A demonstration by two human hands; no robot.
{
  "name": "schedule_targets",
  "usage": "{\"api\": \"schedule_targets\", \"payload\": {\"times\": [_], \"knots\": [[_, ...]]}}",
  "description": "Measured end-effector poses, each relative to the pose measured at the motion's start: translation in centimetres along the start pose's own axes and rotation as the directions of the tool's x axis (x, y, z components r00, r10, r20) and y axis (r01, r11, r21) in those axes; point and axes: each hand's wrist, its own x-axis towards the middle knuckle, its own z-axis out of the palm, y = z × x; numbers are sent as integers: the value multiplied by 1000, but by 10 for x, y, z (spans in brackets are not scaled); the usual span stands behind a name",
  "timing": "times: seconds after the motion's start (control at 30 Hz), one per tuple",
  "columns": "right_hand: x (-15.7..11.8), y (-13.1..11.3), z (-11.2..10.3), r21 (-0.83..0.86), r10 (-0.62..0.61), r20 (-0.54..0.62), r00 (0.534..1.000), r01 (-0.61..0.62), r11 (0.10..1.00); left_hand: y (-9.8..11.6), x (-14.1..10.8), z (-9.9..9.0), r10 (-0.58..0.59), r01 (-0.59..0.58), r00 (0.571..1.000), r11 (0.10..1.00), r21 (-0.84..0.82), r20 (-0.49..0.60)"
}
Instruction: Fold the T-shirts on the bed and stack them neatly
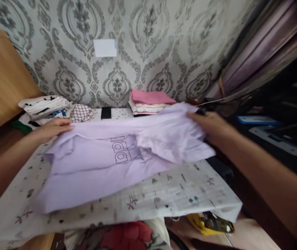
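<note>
A lilac shirt (86, 156) with outlined lettering is spread over the patterned cloth on the table, one side folded over and the right part bunched and blurred. My left hand (57, 127) pinches its far left edge. At the upper right, my right hand (205, 123) is closed on the shirt near the sleeve, its fingertips partly hidden by the fabric. The lower left corner of the shirt is smeared by motion.
Along the wall stand a pile of clothes (47, 107), a black phone (106, 113) and a folded stack topped with pink cloth (151, 97). The patterned table cover (164, 194) reaches the front edge. A blue-edged item (257, 120) lies at right.
</note>
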Motion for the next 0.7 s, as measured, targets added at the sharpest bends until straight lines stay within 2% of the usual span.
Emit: {"api": "schedule_targets", "payload": {"times": [0.03,0.07,0.1,0.13,0.2,0.27,0.3,0.37,0.43,0.47,0.5,0.57,0.7], "knots": [[-3,22,17,-110,108,47,993,-102,989,-15,5,15,-49,45,998,994,98,39],[-7,43,32,-176,165,68,984,-151,973,-28,8,28,-79,70,996,976,208,36],[-11,60,45,-256,197,91,976,-169,952,-38,9,38,-85,70,996,947,313,35],[-16,72,55,-371,180,89,980,-135,919,-44,8,47,-49,36,998,920,390,25],[-26,86,68,-525,41,76,996,5,851,-46,-1,56,73,-86,996,862,499,46],[-37,84,74,-576,-174,127,977,215,789,-42,-16,61,169,-212,977,803,556,128],[-42,80,75,-551,-265,209,941,338,763,-40,-24,63,196,-266,964,772,577,181],[-53,70,77,-431,-356,448,820,547,717,-39,-39,67,200,-335,939,714,615,279],[-63,61,80,-330,-339,641,689,646,688,-45,-50,70,160,-340,934,674,656,319],[-67,59,82,-316,-318,686,654,662,680,-49,-54,71,134,-321,939,666,673,316],[-70,57,83,-319,-304,700,646,664,676,-53,-56,71,110,-297,946,668,683,304],[-72,57,86,-314,-309,686,659,651,691,-59,-57,70,80,-252,958,692,676,275],[-61,57,86,-140,-343,675,654,570,810,-61,-46,56,44,-217,955,776,592,293]]}}
